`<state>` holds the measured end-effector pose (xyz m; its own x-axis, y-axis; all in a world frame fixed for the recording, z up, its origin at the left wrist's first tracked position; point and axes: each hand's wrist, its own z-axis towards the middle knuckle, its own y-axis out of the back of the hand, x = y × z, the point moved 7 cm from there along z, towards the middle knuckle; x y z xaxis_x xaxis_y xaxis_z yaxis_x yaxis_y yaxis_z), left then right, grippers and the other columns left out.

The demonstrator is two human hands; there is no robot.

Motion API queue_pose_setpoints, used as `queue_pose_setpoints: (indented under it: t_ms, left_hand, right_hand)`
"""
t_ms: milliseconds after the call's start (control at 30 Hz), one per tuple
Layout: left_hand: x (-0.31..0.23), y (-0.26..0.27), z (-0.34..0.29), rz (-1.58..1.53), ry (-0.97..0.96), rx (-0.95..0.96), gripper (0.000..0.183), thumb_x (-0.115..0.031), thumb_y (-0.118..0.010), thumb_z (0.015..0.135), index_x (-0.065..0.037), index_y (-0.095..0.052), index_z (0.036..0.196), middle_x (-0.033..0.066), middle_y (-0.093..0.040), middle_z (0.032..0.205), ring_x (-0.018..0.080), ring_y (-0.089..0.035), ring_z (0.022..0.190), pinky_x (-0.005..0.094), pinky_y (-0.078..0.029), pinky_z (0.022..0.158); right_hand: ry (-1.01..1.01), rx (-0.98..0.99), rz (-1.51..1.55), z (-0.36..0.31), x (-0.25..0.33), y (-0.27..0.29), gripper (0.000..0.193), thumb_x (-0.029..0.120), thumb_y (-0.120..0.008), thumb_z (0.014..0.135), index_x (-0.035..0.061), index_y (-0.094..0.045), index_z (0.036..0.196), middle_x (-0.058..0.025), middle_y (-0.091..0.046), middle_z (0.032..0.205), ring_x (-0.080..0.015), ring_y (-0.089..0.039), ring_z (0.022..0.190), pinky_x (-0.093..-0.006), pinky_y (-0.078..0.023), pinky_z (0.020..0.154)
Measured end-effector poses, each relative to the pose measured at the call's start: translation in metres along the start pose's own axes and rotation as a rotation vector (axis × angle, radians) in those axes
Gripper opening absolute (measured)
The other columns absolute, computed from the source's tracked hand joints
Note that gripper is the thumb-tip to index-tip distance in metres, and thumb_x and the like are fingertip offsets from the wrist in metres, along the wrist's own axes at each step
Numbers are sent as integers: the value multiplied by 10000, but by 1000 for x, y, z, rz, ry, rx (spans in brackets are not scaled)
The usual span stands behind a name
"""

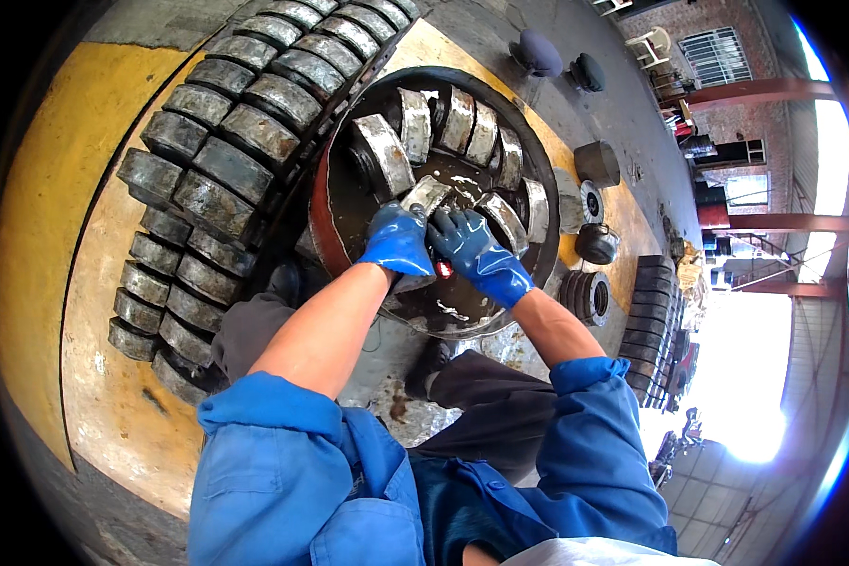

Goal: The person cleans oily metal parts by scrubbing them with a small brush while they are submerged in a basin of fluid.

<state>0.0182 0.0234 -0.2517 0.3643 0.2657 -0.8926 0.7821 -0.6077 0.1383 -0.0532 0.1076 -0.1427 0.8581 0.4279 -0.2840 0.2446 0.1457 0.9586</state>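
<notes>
Both my hands wear wet blue rubber gloves and reach into a round tub of dark, oily liquid. My left hand is closed at the near end of a thick, worn metal ring. Close beside it, my right hand has its fingers curled over the same ring's near right side; the gloves hide most of the grip. Just right of my right hand lies another metal ring. A broader ring stands on edge at the tub's left. Several more line the far and right walls, partly sunk in the liquid.
To the left, rows of heavy metal rings lie packed together on a yellow-edged platform. Right of the tub stand a dark cylinder, a flanged part and another row of rings. Two dark stools are farther off.
</notes>
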Motion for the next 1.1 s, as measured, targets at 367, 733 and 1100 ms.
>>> queue_pose_setpoints:
  t_ms: [367,733,1100]
  left_hand:
    - [-38,13,-23,347,-219,11,493,-429,-520,1017,-3,-692,1195,281,-700,1115,434,-670,1066,474,-541,885]
    - [-11,9,-7,132,-4,-102,462,-431,-571,956,-21,-750,1071,267,-715,1068,425,-685,1051,488,-548,884]
    - [-17,29,-22,161,40,-111,434,-410,-583,968,-24,-750,1074,265,-710,1076,430,-680,1044,504,-543,887]
  right_hand:
    - [-1225,-94,932,-51,-35,-89,276,304,-664,949,100,-719,1127,-119,-761,1076,-269,-735,985,-376,-564,847]
    - [-1858,-416,2133,-90,-5,-117,301,314,-584,1020,40,-686,1094,-171,-727,1015,-331,-700,942,-445,-609,761]
    - [-2151,-692,2524,-61,-10,-171,287,311,-527,995,118,-701,1116,-138,-730,1082,-307,-689,976,-448,-584,886]
